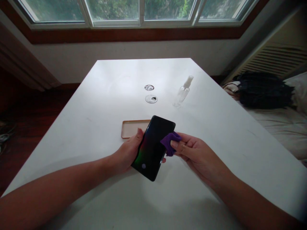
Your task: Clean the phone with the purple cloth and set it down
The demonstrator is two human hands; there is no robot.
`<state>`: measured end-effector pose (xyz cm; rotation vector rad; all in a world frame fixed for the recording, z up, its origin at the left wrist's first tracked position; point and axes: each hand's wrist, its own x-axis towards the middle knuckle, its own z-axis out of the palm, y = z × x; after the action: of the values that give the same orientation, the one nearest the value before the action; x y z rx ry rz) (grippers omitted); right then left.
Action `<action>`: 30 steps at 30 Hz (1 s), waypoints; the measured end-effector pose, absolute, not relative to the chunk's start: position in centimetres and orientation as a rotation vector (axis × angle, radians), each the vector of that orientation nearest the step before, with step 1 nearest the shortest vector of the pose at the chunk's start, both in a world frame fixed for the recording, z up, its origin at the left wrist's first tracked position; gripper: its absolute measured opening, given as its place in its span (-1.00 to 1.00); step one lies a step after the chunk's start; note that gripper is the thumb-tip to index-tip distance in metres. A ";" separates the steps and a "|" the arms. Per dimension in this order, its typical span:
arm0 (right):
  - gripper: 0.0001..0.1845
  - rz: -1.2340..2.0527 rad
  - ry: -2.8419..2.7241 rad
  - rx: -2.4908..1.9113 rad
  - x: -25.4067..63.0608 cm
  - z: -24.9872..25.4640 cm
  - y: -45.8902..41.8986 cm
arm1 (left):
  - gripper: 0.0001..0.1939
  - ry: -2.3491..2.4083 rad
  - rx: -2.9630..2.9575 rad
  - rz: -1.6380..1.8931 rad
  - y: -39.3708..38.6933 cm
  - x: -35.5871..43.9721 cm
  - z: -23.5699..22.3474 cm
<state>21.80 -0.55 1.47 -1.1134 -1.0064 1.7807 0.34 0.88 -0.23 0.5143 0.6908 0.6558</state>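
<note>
A black smartphone [153,147] is held tilted above the white table, its dark screen facing me with a pale round mark near the lower end. My left hand [128,153] grips it from the left side and underneath, a fingertip showing at the right edge. Pinched in my right hand [194,148] is a small purple cloth [170,142], at the phone's right edge and partly over the screen. Behind the phone lies a phone case [130,128] with a brown rim, partly hidden by the phone and my left thumb.
Farther back on the white table [96,92] is a clear spray bottle [184,91] with a white top. Two round metal fittings [151,99] sit in the tabletop near its middle. A dark bundle of fabric [263,89] rests on a bed at the right. Windows [115,11] line the far wall.
</note>
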 end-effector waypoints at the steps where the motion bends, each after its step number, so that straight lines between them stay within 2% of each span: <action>1: -0.64 1.773 -0.988 -1.130 21.8 1.5 -0.6 | -0.30 0.686 0.522 0.657 0.9 0.3 -0.3; 6: -0.72 1.756 -0.893 -1.062 21.8 2.0 -0.6 | -0.26 0.704 0.561 0.652 0.6 -0.1 -0.6; 14: -0.72 1.798 -0.956 -1.029 21.8 1.9 -0.5 | -0.23 0.753 0.648 0.671 0.2 0.5 -0.5; 24: -0.77 1.779 -0.883 -1.153 21.6 1.3 -0.8 | -0.30 0.650 0.802 0.652 -0.3 0.9 -1.1; 30: -0.72 1.703 -0.822 -1.187 21.8 0.8 -0.7 | -0.45 0.785 0.986 0.619 -0.3 0.7 -0.5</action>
<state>21.77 -0.67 0.82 -1.1870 -0.8216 1.7034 0.71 -0.31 -0.48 0.9863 0.7854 0.6191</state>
